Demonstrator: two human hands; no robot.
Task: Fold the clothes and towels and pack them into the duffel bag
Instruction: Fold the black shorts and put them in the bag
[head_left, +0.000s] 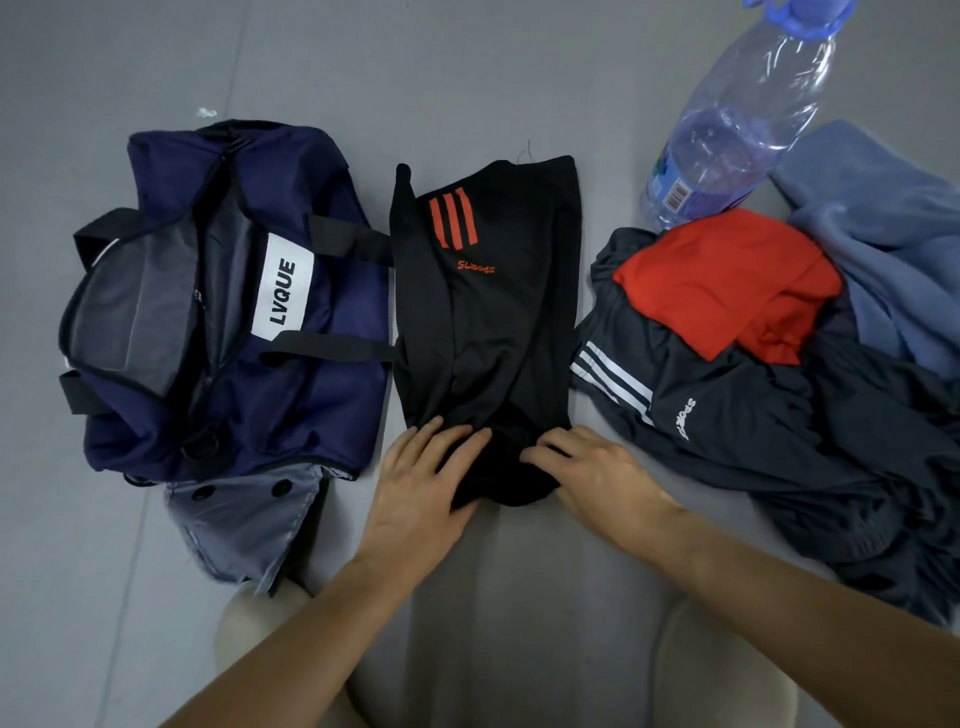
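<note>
A black garment with red stripes lies folded lengthwise on the grey floor in the middle. My left hand and my right hand both grip its near end, fingers bunched into the fabric. To the left lies the navy duffel bag with a white LVQUE label, its top open. On the right sits a heap: a red garment on top of dark grey shorts with white stripes, and a blue towel behind them.
A large clear plastic water bottle with a blue cap stands at the back right, beside the towel. My knees in light trousers show at the bottom edge. A small scrap of plastic lies behind the bag.
</note>
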